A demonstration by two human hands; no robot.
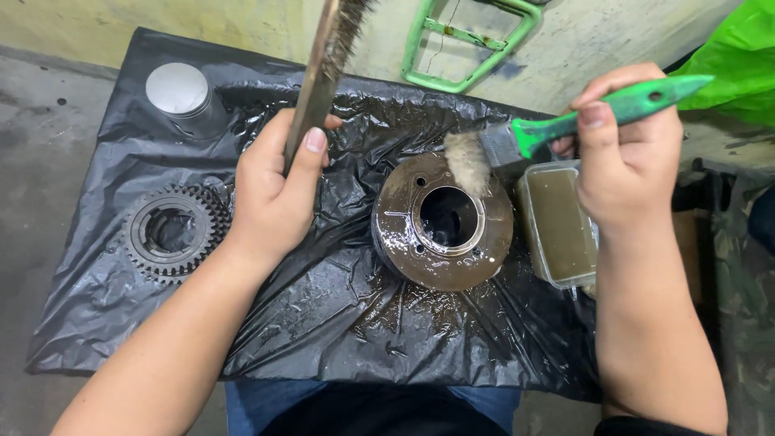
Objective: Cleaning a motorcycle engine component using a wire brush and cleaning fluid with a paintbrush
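Left hand [270,194] wraps a wire brush [323,69] by its flat wooden handle, fingers curled shut around it, thumb pressed along the front; bristle end points up and away, clear of the work. Right hand [626,149] pinches a green-handled paintbrush [565,121], thumb and fingers closed on the handle. Its wet, matted bristles touch the top rim of the cylinder [442,222].

Cylinder sits centre on a black plastic sheet [323,323], bore facing up, just left of a tub [559,222] of murky brown liquid.

Risks, as judged:
- Cylinder is slick and unheld; a hard brush stroke could skid it on the wet plastic.
- Tub stands just beside the right wrist; a knock would tip it.
- Liquid pools in the sheet's creases and could run off the near edge toward the lap.
- Raised wire bristles could flick grit.

Materials: cylinder is brownish metal, round, finned at the side, glossy with fluid, 1 large bore and small holes around it. Gear [173,232] at left, dull, toothed, ring-shaped. Piston [182,95] behind it, pale matte crown. Sheet crinkled, shiny where wet.
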